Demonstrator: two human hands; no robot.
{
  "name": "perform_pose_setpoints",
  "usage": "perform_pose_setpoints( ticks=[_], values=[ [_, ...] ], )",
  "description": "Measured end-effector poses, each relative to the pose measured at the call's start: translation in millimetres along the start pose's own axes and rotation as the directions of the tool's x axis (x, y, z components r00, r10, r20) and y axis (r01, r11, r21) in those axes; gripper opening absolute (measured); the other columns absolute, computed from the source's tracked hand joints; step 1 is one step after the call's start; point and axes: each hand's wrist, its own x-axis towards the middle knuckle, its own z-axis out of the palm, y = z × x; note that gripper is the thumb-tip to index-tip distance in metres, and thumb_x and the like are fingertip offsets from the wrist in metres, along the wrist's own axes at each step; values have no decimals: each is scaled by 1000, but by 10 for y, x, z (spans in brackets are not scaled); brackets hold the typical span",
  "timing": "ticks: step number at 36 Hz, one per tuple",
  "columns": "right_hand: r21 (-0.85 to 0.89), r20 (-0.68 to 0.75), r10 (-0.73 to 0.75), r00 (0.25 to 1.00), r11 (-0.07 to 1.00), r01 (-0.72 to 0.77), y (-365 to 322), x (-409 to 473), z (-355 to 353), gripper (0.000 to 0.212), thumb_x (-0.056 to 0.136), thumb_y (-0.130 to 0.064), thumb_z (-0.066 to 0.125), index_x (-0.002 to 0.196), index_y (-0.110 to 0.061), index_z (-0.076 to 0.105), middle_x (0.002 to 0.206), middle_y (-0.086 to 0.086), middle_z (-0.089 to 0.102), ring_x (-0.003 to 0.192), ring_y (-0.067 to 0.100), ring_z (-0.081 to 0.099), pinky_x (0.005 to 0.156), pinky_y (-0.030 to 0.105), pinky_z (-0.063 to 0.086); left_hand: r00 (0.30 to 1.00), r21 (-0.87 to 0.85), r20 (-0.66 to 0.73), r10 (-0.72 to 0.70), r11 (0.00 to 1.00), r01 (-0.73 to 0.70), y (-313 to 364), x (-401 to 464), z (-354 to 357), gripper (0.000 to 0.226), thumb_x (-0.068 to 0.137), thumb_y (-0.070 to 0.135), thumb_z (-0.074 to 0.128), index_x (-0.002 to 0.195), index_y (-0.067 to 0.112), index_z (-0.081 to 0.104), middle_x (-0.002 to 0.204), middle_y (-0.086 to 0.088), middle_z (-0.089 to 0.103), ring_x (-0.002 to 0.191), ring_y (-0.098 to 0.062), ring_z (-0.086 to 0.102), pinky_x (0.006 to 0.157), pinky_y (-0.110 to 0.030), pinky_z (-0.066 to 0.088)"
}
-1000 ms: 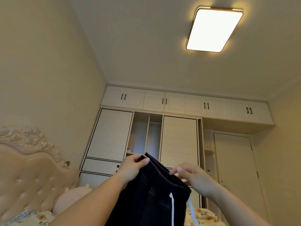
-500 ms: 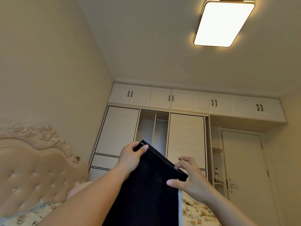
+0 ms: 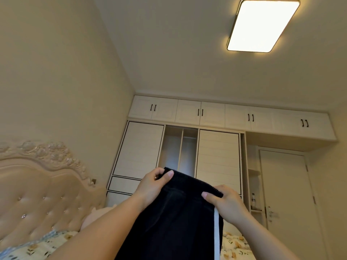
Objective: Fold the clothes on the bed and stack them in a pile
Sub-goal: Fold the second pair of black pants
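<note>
In the head view, dark trousers [image 3: 174, 218] are being held up above the bed [image 3: 234, 246], the waistband pinched at its ends by the left hand [image 3: 152, 186] and right hand [image 3: 224, 203]. Below both grips the cloth is hanging unseen, so uneven legs are being risked.

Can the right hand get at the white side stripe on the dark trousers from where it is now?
Probably yes. The right hand grips the waistband of the dark trousers, and the white side stripe hangs directly below it, uncovered. It would have to release the waistband, leaving only the left hand holding.
</note>
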Motion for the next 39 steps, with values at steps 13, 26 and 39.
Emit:
perform_pose_setpoints(
  ticks=[13,26,39],
  values=[
    [-67,-151,-38,988,997,28,90,52,21,37,73,-38,79,90,-16,55,96,-4,54,84,10,51,66,22,40,992,118,-50,-116,986,122,-24,-154,1,14,93,23,58,85,12,61,85,-7,69,83,-23,65,79,-38,49],
    [476,211,455,865,725,-497,156,-152,316,68,66,-57,75,104,-2,66,96,14,72,89,31,69,90,47,53,957,-161,-66,-283,949,269,300,-32,-177,5,93,13,60,96,17,59,96,-8,70,75,-19,68,61,-30,53],
    [441,-159,284,946,878,-189,-1207,46,-565,54,83,-46,67,106,1,56,93,13,62,82,27,61,67,36,50,852,-208,148,-502,826,523,1293,-76,-467,56,80,60,62,96,8,71,86,-10,75,74,-24,72,64,-33,57]
  ],
)
